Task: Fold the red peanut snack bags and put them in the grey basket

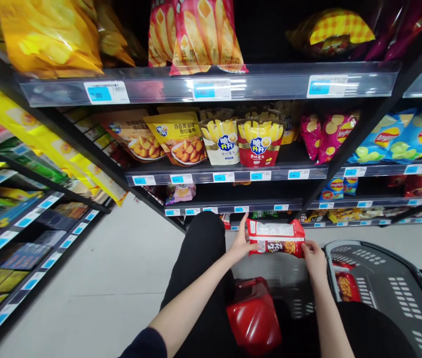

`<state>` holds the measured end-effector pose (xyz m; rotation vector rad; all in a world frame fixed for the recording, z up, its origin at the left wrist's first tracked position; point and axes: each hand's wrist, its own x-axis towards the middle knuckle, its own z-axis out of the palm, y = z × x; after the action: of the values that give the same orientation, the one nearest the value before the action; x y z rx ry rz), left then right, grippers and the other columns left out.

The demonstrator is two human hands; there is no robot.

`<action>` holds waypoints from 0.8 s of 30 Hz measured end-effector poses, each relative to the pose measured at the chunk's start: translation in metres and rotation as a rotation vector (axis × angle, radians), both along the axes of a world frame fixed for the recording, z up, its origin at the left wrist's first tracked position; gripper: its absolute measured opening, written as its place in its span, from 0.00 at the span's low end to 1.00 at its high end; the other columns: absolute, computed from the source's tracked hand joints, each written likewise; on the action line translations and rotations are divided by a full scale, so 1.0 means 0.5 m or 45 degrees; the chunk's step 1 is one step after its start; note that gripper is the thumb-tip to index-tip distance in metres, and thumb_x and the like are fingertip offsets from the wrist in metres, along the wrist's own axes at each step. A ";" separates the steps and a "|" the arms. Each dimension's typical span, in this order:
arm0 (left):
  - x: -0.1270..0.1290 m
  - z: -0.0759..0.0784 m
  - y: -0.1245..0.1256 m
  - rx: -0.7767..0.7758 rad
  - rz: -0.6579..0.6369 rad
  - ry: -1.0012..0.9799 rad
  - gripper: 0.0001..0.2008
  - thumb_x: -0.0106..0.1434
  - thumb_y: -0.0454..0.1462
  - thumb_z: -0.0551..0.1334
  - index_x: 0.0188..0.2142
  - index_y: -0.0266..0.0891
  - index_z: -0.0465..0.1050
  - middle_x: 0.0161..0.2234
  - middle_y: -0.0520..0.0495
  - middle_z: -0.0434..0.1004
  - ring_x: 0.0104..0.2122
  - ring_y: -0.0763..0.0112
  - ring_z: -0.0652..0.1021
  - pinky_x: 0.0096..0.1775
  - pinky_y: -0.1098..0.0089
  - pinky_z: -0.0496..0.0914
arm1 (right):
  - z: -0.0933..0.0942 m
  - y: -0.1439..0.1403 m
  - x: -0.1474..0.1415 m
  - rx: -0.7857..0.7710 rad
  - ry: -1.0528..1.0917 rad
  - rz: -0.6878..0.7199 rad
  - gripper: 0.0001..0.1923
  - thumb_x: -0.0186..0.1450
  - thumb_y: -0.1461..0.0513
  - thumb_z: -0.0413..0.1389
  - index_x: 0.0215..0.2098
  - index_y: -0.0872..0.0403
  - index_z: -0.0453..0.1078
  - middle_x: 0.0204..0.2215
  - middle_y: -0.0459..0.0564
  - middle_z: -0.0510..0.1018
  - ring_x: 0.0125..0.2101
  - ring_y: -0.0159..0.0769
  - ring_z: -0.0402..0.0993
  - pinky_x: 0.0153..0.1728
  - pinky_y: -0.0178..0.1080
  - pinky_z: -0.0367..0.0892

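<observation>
You gripped the red snack pkt (276, 238) w/ left hand (241, 244) & right hand (314, 254), just left of basket (382, 278); loose pinch could've dropped it.

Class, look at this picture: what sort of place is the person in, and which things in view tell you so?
Most likely a small shop's snack aisle. Dark shelves carry rows of crisp bags with blue price tags along their edges, and a dark shopping basket sits beside the person, who holds a red snack packet in both hands.
</observation>
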<state>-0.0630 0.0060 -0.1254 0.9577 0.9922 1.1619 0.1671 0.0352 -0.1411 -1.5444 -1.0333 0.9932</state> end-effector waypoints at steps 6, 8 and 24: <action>-0.006 -0.044 0.011 0.086 0.037 0.341 0.38 0.52 0.39 0.64 0.59 0.36 0.49 0.52 0.39 0.66 0.49 0.57 0.69 0.52 0.57 0.61 | 0.040 -0.034 -0.067 0.673 -1.064 0.424 0.21 0.62 0.56 0.49 0.52 0.54 0.62 0.52 0.59 0.62 0.54 0.50 0.55 0.50 0.57 0.53; -0.008 -0.047 0.012 0.105 0.010 0.377 0.31 0.54 0.40 0.62 0.56 0.35 0.56 0.51 0.39 0.68 0.48 0.58 0.70 0.51 0.58 0.62 | 0.041 -0.037 -0.084 0.717 -1.153 0.493 0.22 0.62 0.55 0.50 0.53 0.52 0.61 0.55 0.59 0.59 0.54 0.50 0.54 0.50 0.55 0.54; 0.013 -0.019 -0.006 -0.003 0.066 0.734 0.12 0.56 0.40 0.59 0.26 0.34 0.76 0.23 0.49 0.77 0.26 0.69 0.73 0.30 0.73 0.65 | 0.018 -0.057 -0.139 0.723 -1.363 0.710 0.18 0.65 0.56 0.48 0.47 0.59 0.67 0.42 0.62 0.71 0.42 0.44 0.66 0.41 0.44 0.63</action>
<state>-0.0566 0.0031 -0.1347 1.3077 1.4801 0.9387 0.0978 0.0067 -0.1320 -1.2694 -2.3366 0.0582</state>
